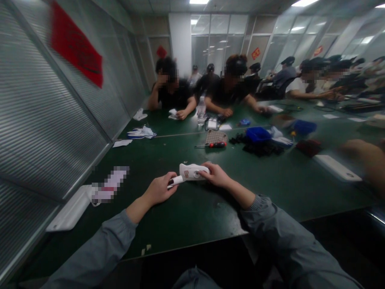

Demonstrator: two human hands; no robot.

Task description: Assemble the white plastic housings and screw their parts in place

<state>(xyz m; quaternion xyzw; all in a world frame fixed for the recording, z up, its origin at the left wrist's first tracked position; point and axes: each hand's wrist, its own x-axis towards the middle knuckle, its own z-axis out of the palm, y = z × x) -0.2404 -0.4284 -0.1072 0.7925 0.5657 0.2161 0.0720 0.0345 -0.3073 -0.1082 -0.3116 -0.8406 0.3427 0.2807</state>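
Above the green table, both hands hold a white plastic handheld device (189, 172) with a slim handle, a wider body, a small brownish print and a round button. My left hand (162, 188) is closed around the slim handle, where a dark patch shows. My right hand (217, 175) grips the wide end from the right, thumb beside or on the round button; I cannot tell if it presses. Beyond the device lie a red-and-black screwdriver (218, 145) and a beige grid-patterned piece (215, 137).
At left rest a white board-like piece (70, 210) and a blurred-out paper (111, 184). Beyond are gloves (142, 132), a bottle (201, 111), a blue bin (258, 134) and black parts (264, 149). A white slab (338, 167) lies right, near another person's arm (365, 160). Several people sit opposite.
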